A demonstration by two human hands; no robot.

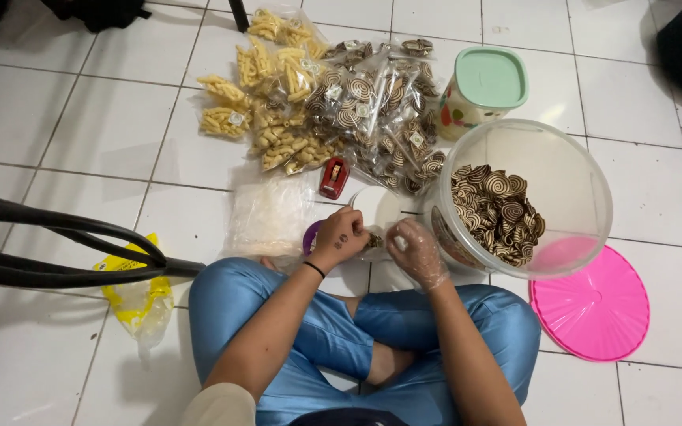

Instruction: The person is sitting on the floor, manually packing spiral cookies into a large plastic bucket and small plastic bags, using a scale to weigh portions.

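White tiled floor, grey grout lines, glare patches; person seated cross-legged in blue trousers. Black curved chair frame enters from left. Big clear tub tilted on side, striped spiral cookies inside; pink round lid flat on floor just beside. Heap of packed snack bags ahead; green-lidded jar behind tub. Stack of empty clear bags, yellow bag, red tape dispenser. Left hand bare, fingers curled together on small cookie bag at tub mouth; right hand gloved, fingers pinching same bag.
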